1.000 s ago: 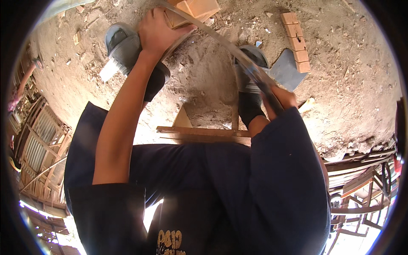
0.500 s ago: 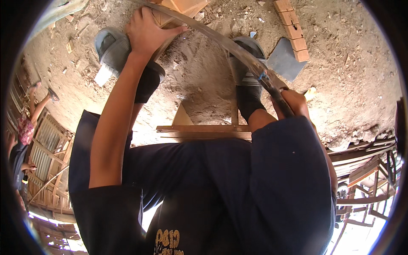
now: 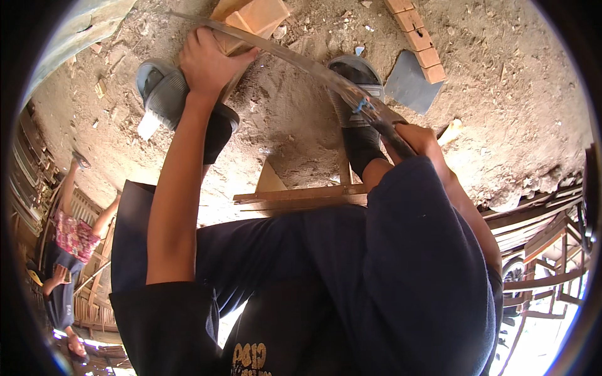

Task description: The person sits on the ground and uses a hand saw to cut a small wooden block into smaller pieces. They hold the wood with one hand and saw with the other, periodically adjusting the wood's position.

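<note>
My left hand (image 3: 212, 66) is closed over a light-brown wood block (image 3: 266, 17) at the top, its thumb stretched out along the near side. A handsaw (image 3: 295, 61), with a long thin metal blade, lies slantwise across the wood close to my left fingers. The blade's far end reaches past the block to the upper left. My right hand (image 3: 417, 141) is wrapped round the saw's dark handle by my right knee. Something blue is tied near the handle end. How deep the blade sits in the wood cannot be made out.
My sandalled feet flank the work on the dirt floor. A row of wood blocks (image 3: 417, 37) and a dark flat sheet (image 3: 411, 81) lie to the right. A low wooden piece (image 3: 295, 197) stands between my legs. Another person (image 3: 69, 244) is at the far left; wooden frames (image 3: 552, 263) stand right.
My right hand has pushed the saw forward and leftward, so more of its far end shows beyond the block. My left hand stays on the wood. The person at left has shifted into fuller view.
</note>
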`<state>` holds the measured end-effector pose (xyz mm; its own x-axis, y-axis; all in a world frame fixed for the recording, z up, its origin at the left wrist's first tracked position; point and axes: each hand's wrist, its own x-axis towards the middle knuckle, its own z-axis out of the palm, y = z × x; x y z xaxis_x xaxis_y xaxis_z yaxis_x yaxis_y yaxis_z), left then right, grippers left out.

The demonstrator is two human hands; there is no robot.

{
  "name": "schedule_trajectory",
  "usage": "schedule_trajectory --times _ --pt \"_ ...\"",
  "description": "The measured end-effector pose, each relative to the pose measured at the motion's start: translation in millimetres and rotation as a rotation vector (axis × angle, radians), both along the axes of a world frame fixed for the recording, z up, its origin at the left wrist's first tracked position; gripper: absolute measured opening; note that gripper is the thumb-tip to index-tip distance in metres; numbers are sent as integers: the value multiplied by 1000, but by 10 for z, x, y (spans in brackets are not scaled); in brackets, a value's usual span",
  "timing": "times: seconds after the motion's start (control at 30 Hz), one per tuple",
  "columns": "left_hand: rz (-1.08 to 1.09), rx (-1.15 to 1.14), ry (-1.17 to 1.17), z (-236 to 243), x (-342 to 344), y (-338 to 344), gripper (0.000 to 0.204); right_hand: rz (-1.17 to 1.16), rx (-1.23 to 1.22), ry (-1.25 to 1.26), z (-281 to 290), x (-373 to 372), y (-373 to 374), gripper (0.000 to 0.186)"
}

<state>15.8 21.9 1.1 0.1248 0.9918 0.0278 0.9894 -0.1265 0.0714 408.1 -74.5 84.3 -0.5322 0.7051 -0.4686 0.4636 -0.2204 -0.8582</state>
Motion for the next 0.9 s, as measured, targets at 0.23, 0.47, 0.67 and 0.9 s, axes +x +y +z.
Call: schedule_trajectory --times 0.23,0.47,0.67,0.9 --pt "7 -37 -55 -35 -162 7 90 -100 194 128 -97 -1043 527 12" --pt "106 -5 11 -55 -23 -37 92 -21 79 -7 -36 -233 135 20" --pt "182 -94 73 -84 -13 2 90 -21 285 74 -72 -500 279 17" --pt "191 -50 49 -5 33 55 84 -15 144 93 66 -143 487 10"
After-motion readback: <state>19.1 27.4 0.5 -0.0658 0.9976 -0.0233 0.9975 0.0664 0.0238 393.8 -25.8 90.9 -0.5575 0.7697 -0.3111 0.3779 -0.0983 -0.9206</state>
